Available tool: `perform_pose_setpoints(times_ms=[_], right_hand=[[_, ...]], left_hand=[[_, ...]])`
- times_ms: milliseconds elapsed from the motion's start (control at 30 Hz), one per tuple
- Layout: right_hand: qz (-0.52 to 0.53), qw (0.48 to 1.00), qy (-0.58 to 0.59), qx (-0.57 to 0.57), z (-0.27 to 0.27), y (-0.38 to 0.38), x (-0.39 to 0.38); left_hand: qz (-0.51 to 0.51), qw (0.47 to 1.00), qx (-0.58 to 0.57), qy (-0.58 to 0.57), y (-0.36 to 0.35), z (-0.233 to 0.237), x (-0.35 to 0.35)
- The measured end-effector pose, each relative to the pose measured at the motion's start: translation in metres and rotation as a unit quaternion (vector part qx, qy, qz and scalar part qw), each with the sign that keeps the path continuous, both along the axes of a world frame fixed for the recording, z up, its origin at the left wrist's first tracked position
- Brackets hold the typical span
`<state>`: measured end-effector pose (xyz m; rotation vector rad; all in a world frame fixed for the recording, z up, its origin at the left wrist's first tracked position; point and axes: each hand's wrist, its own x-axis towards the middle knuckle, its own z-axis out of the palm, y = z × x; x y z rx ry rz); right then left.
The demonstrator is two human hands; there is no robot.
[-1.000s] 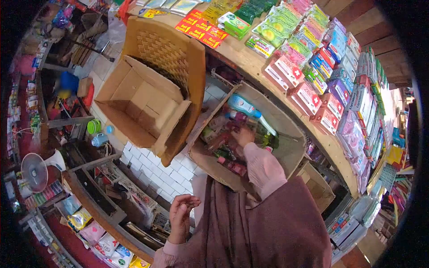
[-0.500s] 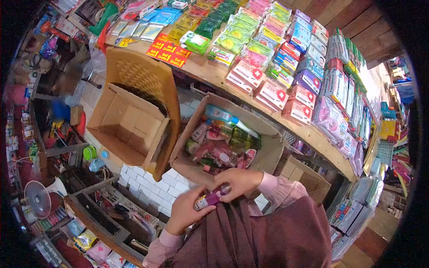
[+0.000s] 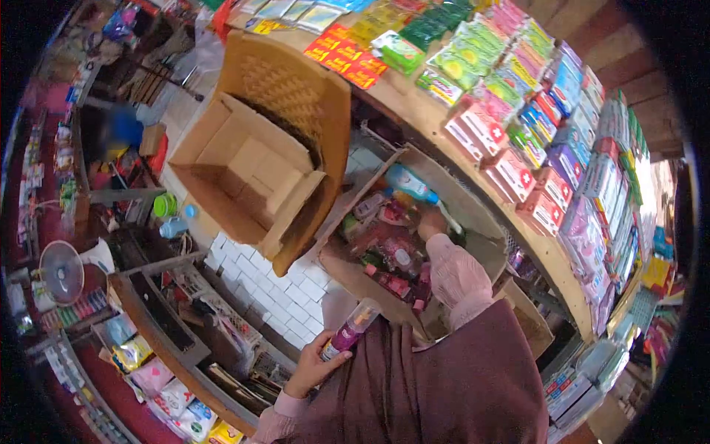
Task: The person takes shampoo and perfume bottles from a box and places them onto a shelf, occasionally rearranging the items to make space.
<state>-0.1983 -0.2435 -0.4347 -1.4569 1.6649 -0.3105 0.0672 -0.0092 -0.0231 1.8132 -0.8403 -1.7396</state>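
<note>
My left hand (image 3: 314, 370) is closed around a small purple spray bottle (image 3: 346, 337) with a clear cap, held tilted in front of my chest. My right hand (image 3: 435, 222) reaches down into an open cardboard box (image 3: 336, 270) of bottles. Its fingers are hidden, so I cannot see whether they grip anything. Close to it inside the box lie a light blue bottle (image 3: 408, 181) and several pink and purple bottles (image 3: 403, 259). A bit of green shows beside the hand.
An empty cardboard box (image 3: 244, 174) rests on a wicker-backed chair (image 3: 277, 74) at left. Behind the bottle box, a wooden counter (image 3: 414, 100) carries rows of soap packs (image 3: 481, 59) and boxes. Lower left are a fan (image 3: 61, 272) and wooden shelves (image 3: 166, 348). White tiles (image 3: 270, 270) cover the floor.
My right hand has left the purple bottle and moved forward into the box. My left hand keeps the bottle, now more upright. The view has shifted, moving the counter and chair rightward.
</note>
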Motion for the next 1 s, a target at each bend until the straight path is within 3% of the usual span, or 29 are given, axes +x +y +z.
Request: perform_pose_setpoints(times_ms=[67, 133, 233, 333, 433, 467, 533, 567, 600, 667, 767, 867, 967, 1000], right_hand=[[0.061, 0.985, 0.134, -0.088, 0.067, -0.001, 0.018], [0.140, 0.921, 0.304, -0.200, 0.104, -0.004, 0.037], [0.050, 0.947, 0.279, -0.150, 0.078, -0.009, 0.055], [0.025, 0.984, 0.167, 0.050, 0.108, -0.023, 0.070], [-0.051, 0.992, 0.022, 0.112, 0.031, -0.032, 0.048], [-0.038, 0.994, 0.049, 0.086, 0.043, -0.030, 0.042], [-0.014, 0.994, 0.108, 0.028, 0.090, -0.016, 0.020], [-0.002, 0.999, 0.031, 0.015, 0.115, -0.011, 0.010], [0.014, 0.999, -0.046, 0.002, 0.139, -0.006, 0.001], [0.076, 0.992, -0.040, -0.088, 0.170, 0.004, -0.023], [0.088, 0.982, -0.169, -0.007, 0.270, 0.012, -0.026], [0.179, 0.954, -0.235, 0.056, 0.365, 0.008, -0.001], [0.345, 0.902, -0.251, 0.071, 0.467, 0.017, 0.071], [0.424, 0.867, -0.257, 0.055, 0.479, 0.019, 0.094]], left_hand=[[0.016, 1.000, -0.016, 0.004, 0.005, -0.002, 0.003], [0.035, 0.998, -0.043, 0.009, 0.010, -0.005, 0.006], [0.068, 0.997, -0.027, 0.019, 0.016, -0.008, 0.008], [0.066, 0.998, -0.008, 0.025, 0.019, -0.003, 0.012], [0.076, 0.995, -0.045, 0.051, 0.023, 0.001, 0.014], [0.099, 0.992, -0.036, 0.070, 0.025, 0.003, 0.015], [0.142, 0.983, -0.022, 0.114, 0.034, 0.002, 0.017], [0.151, 0.974, 0.032, 0.166, 0.043, -0.005, 0.023], [0.172, 0.969, 0.006, 0.176, 0.046, -0.009, 0.024], [0.219, 0.954, -0.048, 0.199, 0.050, -0.015, 0.025], [0.249, 0.940, -0.088, 0.216, 0.048, -0.008, 0.027], [0.282, 0.922, -0.137, 0.227, 0.054, -0.003, 0.039], [0.316, 0.912, -0.177, 0.194, 0.060, 0.016, 0.057], [0.323, 0.910, -0.195, 0.171, 0.062, 0.023, 0.063]])
